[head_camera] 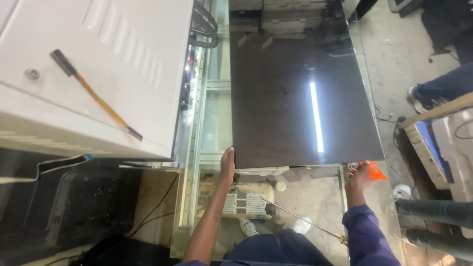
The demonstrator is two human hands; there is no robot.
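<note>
A large dark glossy panel [295, 93] lies flat on a glass-topped bench [207, 123], a strip light mirrored in it. A white metal cabinet [93, 64] stands close left, carrying a long yellow-handled tool [96, 96]. The left hand [227, 165] grips the panel's near left corner, fingers closed over the edge. The right hand [358, 175] sits at the near right corner beside an orange piece [375, 171]; its grip appears closed, though the fingers are partly hidden. Another person's legs [438, 86] are cut off at right.

right hand [358, 176] fingers hidden, orange object [375, 171] unclear
</note>
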